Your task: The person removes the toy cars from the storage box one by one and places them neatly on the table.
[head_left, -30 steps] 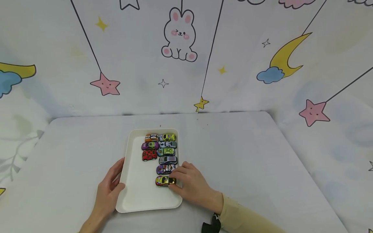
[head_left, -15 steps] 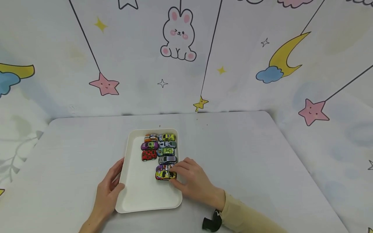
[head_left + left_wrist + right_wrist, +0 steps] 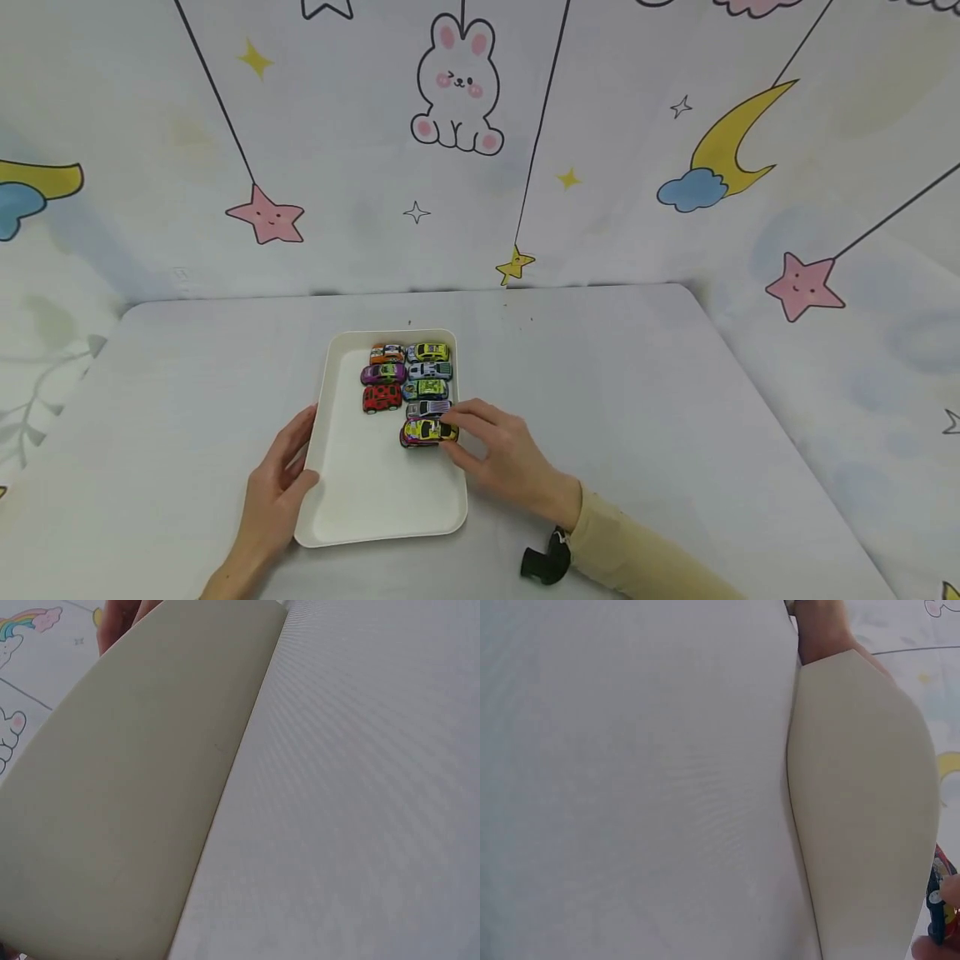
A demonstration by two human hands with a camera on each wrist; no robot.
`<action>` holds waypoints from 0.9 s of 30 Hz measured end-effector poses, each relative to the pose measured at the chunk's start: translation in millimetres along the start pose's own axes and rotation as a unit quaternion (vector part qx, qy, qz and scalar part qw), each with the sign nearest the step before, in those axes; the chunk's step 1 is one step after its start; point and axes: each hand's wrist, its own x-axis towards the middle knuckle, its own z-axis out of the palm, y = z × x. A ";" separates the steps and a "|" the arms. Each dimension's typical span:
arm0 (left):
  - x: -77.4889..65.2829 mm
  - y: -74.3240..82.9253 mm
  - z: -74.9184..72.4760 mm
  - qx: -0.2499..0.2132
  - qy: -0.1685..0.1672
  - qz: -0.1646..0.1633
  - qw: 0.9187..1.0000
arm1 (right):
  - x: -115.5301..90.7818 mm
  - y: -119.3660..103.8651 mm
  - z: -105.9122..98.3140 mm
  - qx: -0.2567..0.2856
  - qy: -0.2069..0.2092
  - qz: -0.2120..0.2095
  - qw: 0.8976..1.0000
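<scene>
A white tray point(image 3: 382, 496) lies on the table, its outer wall filling much of both wrist views. My left hand point(image 3: 277, 483) holds its left side, thumb at the rim. My right hand point(image 3: 513, 454) pinches a yellow toy car point(image 3: 426, 431) between thumb and fingers at the tray's right side; in the right wrist view part of a toy car point(image 3: 939, 900) shows beside the fingertips. A purple toy car is mostly hidden under or behind the yellow one. Just beyond is a silver toy car point(image 3: 426, 408), partly covered by my fingers.
Further up the tray stand more toy cars in two columns, among them a red spotted one point(image 3: 382, 397), a purple-green one point(image 3: 383, 373) and a green one point(image 3: 425, 389). A black curved object point(image 3: 547, 562) is by my right sleeve. A patterned cloth backdrop rises behind.
My right hand has moved the yellow toy car away from me, up the tray, until it covers most of the purple one. The left hand stays at the tray's side.
</scene>
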 end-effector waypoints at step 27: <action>-1.4 -0.1 -0.4 0.011 -0.005 -0.010 1.000 | 2.8 50.0 -17.9 -0.050 0.130 0.112 0.984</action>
